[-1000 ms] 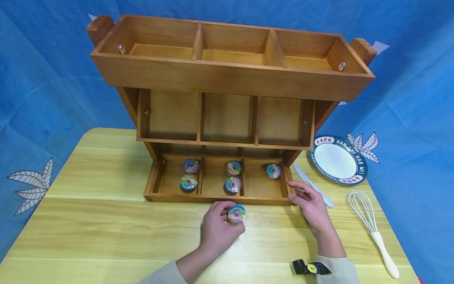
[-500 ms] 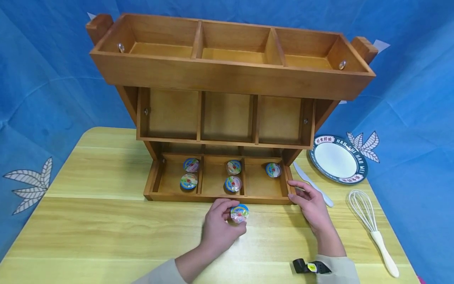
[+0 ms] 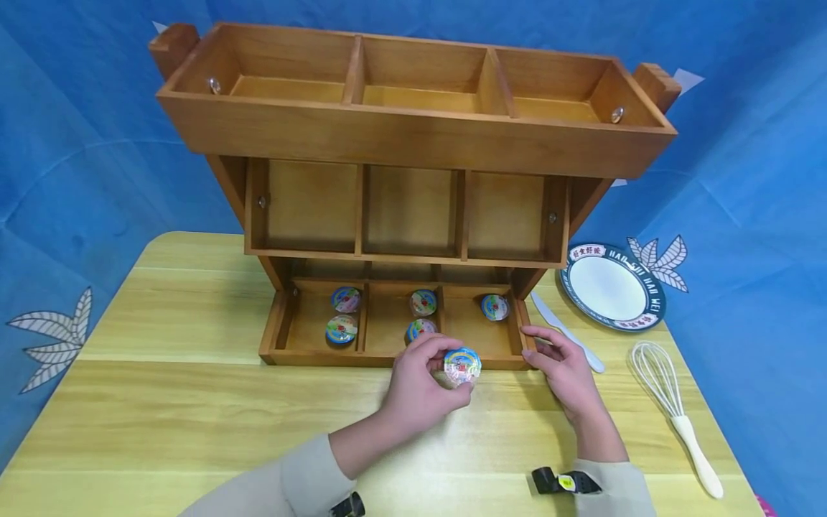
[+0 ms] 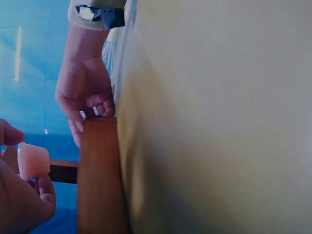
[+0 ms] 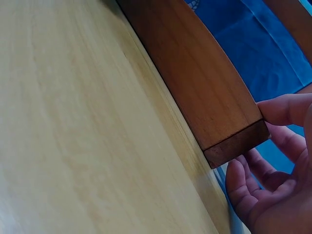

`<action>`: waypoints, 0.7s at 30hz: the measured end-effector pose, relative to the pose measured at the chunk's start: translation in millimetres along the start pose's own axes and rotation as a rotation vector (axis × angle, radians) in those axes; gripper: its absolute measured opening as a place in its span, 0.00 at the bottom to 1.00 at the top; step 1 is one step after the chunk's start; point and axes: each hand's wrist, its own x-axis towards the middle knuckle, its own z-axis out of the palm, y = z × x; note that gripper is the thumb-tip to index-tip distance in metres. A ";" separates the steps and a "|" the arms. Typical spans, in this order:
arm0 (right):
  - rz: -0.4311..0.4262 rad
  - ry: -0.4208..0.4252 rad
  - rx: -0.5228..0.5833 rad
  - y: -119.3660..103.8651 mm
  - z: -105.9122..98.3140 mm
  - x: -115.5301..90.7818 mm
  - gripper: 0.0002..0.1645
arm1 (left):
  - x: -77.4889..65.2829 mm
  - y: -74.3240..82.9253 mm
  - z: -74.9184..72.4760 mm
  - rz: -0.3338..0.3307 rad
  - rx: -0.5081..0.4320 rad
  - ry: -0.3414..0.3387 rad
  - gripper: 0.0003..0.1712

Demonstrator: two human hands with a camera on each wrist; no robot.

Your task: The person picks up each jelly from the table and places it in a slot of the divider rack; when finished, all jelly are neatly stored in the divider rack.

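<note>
A small jelly cup (image 3: 462,366) with a blue patterned foil lid is pinched between the thumb and fingers of my left hand (image 3: 420,384). It overlaps the bottom tier's front board in the head view; its pink side shows in the left wrist view (image 4: 34,162). My right hand (image 3: 568,370) grips the front right corner of a three-tier wooden rack (image 3: 413,133), thumb and fingers around that corner in the right wrist view. Similar jelly cups lie in the bottom tier: two at left (image 3: 341,329), two in the middle (image 3: 423,303), one at right (image 3: 494,307).
Right of the rack lie a pale knife (image 3: 568,334), a green-rimmed plate (image 3: 607,287) and a whisk (image 3: 678,416). The rack's upper tiers overhang the bottom one. Blue cloth (image 3: 77,143) hangs behind the wooden table (image 3: 161,402).
My left hand has moved right and toward the rack with the jelly cup, now partly covering one middle cup. The right hand has stayed at the rack's corner.
</note>
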 end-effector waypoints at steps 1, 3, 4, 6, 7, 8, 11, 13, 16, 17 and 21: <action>-0.003 0.001 0.000 -0.2 0.0 0.1 0.25 | 4.2 2.3 0.0 0.012 0.003 -0.006 0.28; -0.008 0.003 -0.003 -0.3 0.1 0.0 0.25 | 12.8 5.8 0.6 0.035 0.016 -0.016 0.28; -0.010 0.006 -0.005 -0.4 0.0 0.0 0.25 | 17.0 7.2 1.2 0.043 0.023 -0.020 0.28; -0.013 0.012 -0.005 -0.4 0.0 0.1 0.25 | 26.0 8.9 2.8 0.057 0.039 -0.026 0.28; -0.012 0.014 -0.006 -0.4 0.0 0.1 0.25 | 30.6 9.7 3.8 0.057 0.045 -0.029 0.28; -0.012 0.015 -0.006 -0.3 -0.2 0.2 0.25 | 35.1 9.8 5.2 0.055 0.050 -0.031 0.28; -0.002 0.011 0.000 0.1 -0.5 0.7 0.25 | 48.3 9.7 10.1 0.028 0.070 -0.037 0.28; 0.007 0.006 0.000 0.3 -0.6 0.7 0.25 | 56.8 8.1 14.1 0.000 0.070 -0.043 0.27; 0.011 0.005 0.001 0.6 -0.2 0.9 0.25 | 67.4 3.6 20.9 -0.046 0.070 -0.050 0.27; 0.010 0.006 -0.002 0.5 0.0 0.9 0.25 | 70.2 1.9 23.3 -0.055 0.078 -0.049 0.27; 0.003 0.010 -0.007 0.8 0.6 1.0 0.25 | 79.0 -3.9 31.8 -0.073 0.144 -0.045 0.28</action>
